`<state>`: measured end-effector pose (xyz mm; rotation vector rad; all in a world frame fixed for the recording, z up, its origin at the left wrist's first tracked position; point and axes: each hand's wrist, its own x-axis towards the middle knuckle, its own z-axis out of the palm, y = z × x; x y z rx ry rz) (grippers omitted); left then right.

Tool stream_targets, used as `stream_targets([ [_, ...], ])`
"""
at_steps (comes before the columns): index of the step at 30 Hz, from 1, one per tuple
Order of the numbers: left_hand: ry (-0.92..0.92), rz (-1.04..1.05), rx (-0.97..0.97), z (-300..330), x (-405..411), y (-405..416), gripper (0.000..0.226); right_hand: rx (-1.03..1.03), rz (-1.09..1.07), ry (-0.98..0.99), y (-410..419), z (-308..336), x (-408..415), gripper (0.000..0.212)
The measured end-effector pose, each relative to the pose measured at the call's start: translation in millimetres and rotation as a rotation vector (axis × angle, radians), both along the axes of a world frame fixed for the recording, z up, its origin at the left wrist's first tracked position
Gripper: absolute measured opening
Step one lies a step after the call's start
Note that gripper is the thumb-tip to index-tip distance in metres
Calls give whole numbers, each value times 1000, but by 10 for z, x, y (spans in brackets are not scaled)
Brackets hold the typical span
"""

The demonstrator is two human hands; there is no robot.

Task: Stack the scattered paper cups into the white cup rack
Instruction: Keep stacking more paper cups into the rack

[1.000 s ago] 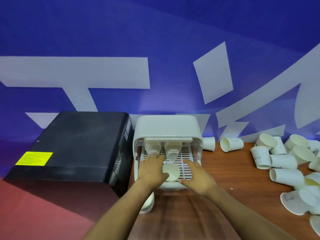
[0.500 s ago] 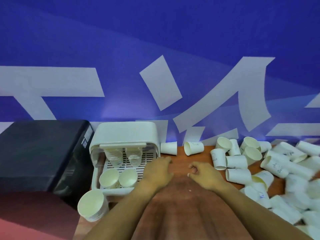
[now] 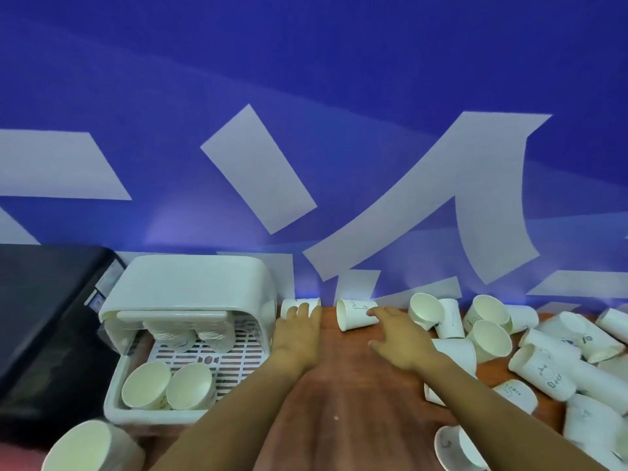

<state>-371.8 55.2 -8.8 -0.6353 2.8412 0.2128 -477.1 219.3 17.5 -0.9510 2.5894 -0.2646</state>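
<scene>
Paper cups are all over the right side of the table (image 3: pixel 356 396), most tipped on their sides in a loose heap (image 3: pixel 550 362), plus two loners lying at the back edge by the wall: one cup (image 3: pixel 300 305) just beside the rack and another cup (image 3: pixel 356 314) a bit further right. The white rack (image 3: pixel 190 334) sits on the left next to a black box (image 3: pixel 40 317), with two cups (image 3: pixel 170 385) standing mouth-up at the front of its tray and what looks like a couple of stacks further in under the hood.

What could go wrong: both cups at the back are on their sides, so a nudge instead of a proper grab could roll them into the wall or away along the table. Paper's also soft, so squeeze too hard and the rim goes oval and won't nest.

Left hand (image 3: pixel 299 329) is open, fingers stretched onto the cup by the rack, touching but not wrapped around it as far as I can tell. Right hand (image 3: pixel 401 334) is open too, fingers spread, fingertips on the side of the second cup, holding nothing yet.
</scene>
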Motion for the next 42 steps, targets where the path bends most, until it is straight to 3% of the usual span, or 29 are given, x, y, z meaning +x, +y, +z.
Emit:
stream_targets([
  [20,-181,-12,-221,-701,-698,-285,79,78,151,47,-436,-877,-636,78],
  [25,-122,-9,-156,-772,-675,-219,65,154,162,95,-428,-944,-630,65],
  [30,-139,-20,-4,-774,-541,-10,71,196,149,87,-294,-890,-480,57],
  [34,-45,39,219,-586,-325,209,80,154,59,71,-42,-721,-321,66],
  [37,79,52,357,-430,-82,352,75,80,8,51,168,-529,-164,80],
  [42,199,26,323,-164,392,392,68,6,-60,38,298,-178,173,80],
])
